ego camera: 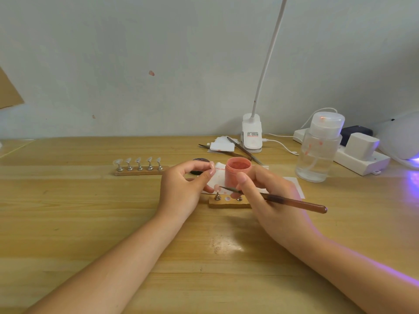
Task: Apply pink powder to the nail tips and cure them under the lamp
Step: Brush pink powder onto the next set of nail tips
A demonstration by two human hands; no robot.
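— Where was the powder?

— The open pink powder jar (238, 172) stood on a white paper sheet (292, 185) on the tabletop (90, 223), just behind a short wooden stand (229, 203) with nail tips on metal pegs.

— And the hands?

— The right hand (269, 200) gripped a brush (285, 200), its point reaching left to a nail tip (217, 187) over the stand. The left hand (183, 186) had its fingers curled, seemingly pinching that tip; I could not tell for sure.

— Anything else?

— A longer stand with five tips (139, 166) sat to the left. A clear pump bottle (317, 148) stood at the right, with the curing lamp (402, 137) glowing violet at the edge.
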